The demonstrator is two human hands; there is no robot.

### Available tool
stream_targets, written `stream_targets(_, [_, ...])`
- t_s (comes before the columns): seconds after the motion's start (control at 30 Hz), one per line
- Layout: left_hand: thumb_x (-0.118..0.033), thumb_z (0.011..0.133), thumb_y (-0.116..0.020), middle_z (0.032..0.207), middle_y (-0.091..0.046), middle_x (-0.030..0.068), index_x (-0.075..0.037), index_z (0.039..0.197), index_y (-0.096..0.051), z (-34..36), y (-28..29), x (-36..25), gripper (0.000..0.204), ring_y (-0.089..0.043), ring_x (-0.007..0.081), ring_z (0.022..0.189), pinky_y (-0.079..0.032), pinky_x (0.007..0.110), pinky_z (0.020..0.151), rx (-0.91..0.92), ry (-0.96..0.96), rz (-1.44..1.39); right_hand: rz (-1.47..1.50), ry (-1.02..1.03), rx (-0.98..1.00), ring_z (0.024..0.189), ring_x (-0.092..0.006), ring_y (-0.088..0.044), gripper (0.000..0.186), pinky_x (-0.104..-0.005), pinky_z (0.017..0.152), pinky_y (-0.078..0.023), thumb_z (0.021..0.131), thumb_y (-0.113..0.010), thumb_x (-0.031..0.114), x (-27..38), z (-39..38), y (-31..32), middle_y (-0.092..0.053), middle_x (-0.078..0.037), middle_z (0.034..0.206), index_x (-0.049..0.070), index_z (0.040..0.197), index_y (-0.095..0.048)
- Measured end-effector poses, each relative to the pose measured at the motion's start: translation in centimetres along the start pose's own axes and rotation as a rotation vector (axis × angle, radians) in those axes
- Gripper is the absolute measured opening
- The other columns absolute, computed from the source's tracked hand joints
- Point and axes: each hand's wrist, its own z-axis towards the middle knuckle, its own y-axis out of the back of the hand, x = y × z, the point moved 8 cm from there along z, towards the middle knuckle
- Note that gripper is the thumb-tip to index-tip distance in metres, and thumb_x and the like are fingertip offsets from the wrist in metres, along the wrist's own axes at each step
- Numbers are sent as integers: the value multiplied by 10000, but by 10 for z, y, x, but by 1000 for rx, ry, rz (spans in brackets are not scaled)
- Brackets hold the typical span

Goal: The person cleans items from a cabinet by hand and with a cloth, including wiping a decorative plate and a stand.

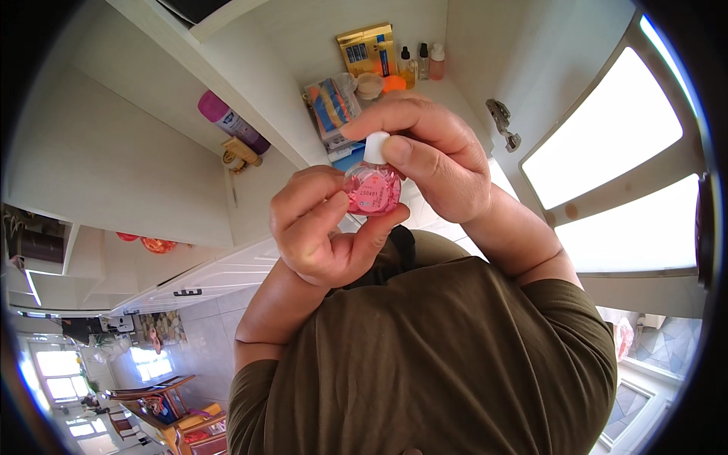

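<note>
A small clear bottle of pink liquid [373, 189] is held up in front of my chest, slightly tilted, with a label on its face. My left hand [315, 224] grips the body of the bottle, its thumb beneath and fingers along the side. On top sits a white cap [375, 148], pinched between the thumb and forefinger of my right hand [436, 155]. The cap rests on the bottle's neck; whether it is screwed tight cannot be seen. My right hand's other fingers are mostly hidden behind.
Behind my hands, the cabinet shelf holds a gold box [366, 49], several small bottles [423, 64] and a stack of packets [331, 106]. A purple spray can [233, 121] stands in the left compartment. An open cabinet door with a hinge [503, 125] is at the right.
</note>
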Motion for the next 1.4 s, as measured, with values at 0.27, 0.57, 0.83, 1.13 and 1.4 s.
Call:
stream_targets(0.27, [-95, 697, -856, 1083, -581, 159, 15, 1127, -514, -3, -3, 8, 560, -631, 241, 767, -508, 323, 682, 110, 22, 109, 90, -246, -64, 730, -94, -508, 204, -246, 642, -416, 951, -528, 75, -17, -11, 14, -588, -36, 854, -3, 1098, -645])
stream_targets(0.57, [12, 859, -622, 1235, -497, 194, 9, 1352, -383, -61, 39, 35, 548, -606, 234, 877, -491, 385, 872, 298, 337, 237, -654, -603, -309, 744, -170, -583, 246, -301, 687, -468, 935, -547, 178, -160, -37, 148, -624, -63, 840, 37, 1109, -648])
stream_targets(0.83, [51, 861, -596, 1153, -539, 154, 20, 1256, -510, -133, 112, 23, 406, -589, 194, 918, -479, 351, 891, 193, 711, 497, -1101, -755, 102, 927, -370, -632, 234, -457, 790, -502, 880, -571, 238, -269, -57, 168, -662, -204, 969, 51, 990, -659])
stream_targets(1.13, [44, 824, -646, 1121, -573, 122, 2, 1188, -559, -178, 148, 32, 376, -601, 178, 806, -499, 311, 800, 46, 901, 541, -1134, -722, 333, 987, -351, -634, 308, -431, 857, -494, 886, -567, 253, -305, -73, 136, -660, -195, 1045, 41, 1092, -652])
stream_targets(1.4, [-64, 876, -646, 1170, -549, 120, -34, 1151, -568, -233, 182, 121, 287, -592, 211, 915, -520, 324, 766, 66, 1208, 536, -1122, -812, 212, 953, -342, -640, 383, -421, 836, -504, 888, -572, 251, -284, -71, 129, -661, -186, 1004, 72, 1224, -615])
